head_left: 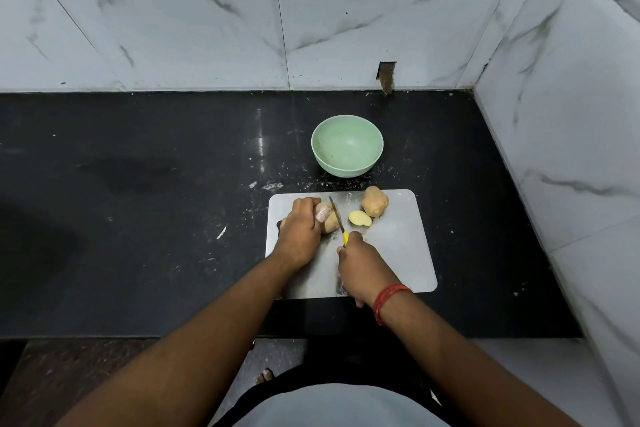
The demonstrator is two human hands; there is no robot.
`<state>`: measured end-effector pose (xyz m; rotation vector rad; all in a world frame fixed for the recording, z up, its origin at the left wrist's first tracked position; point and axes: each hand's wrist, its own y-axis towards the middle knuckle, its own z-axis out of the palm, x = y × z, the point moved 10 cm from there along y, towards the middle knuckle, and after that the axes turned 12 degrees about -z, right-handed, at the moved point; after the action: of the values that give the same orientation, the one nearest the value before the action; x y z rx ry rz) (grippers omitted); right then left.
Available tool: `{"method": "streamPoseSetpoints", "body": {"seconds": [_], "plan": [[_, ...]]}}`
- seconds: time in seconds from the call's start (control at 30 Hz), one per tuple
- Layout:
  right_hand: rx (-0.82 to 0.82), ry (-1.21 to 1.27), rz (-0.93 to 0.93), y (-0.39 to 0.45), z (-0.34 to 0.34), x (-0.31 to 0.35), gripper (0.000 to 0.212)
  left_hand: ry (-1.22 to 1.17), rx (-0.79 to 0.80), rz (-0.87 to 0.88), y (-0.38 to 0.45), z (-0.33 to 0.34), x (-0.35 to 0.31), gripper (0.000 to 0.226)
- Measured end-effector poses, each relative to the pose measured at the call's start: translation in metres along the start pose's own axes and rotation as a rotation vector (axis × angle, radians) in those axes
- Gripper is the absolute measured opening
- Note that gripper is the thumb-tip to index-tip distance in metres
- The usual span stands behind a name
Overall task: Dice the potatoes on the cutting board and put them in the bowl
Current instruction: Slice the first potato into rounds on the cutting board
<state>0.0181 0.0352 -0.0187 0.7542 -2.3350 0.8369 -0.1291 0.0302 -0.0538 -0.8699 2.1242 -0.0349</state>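
Now, left hand [300, 231]: curled over a potato piece [329, 221], pinning it to the steel cutting board [394, 253].
Right hand [363, 265]: grips the yellow-handled knife [337, 217], blade against that piece.
Beyond right hand: cut slice [360, 218], whole potato [374, 201].
Farther ahead: green bowl [347, 151].

Brushed-metal cutting board [391, 253] on glossy black stone counter [138, 218] — matt green bowl [347, 146], polished marble-look wall tiles [207, 17].

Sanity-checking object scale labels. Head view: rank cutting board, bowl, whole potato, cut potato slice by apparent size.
1. cutting board
2. bowl
3. whole potato
4. cut potato slice

The bowl sits farther from the camera than the board, yet the gaps are wide enough that the order holds.
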Motion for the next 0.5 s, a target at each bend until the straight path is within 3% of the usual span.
{"method": "streamPoseSetpoints", "body": {"seconds": [0.23, 0.5], "plan": [[0.037, 0.008, 0.025, 0.002, 0.004, 0.000, 0.004, 0.020, -0.010, 0.006, -0.002, -0.001, -0.003, 0.030], [0.084, -0.029, 0.073, 0.028, 0.008, -0.004, 0.022, 0.054, -0.012, 0.010, -0.001, 0.000, -0.004, 0.031]]}}
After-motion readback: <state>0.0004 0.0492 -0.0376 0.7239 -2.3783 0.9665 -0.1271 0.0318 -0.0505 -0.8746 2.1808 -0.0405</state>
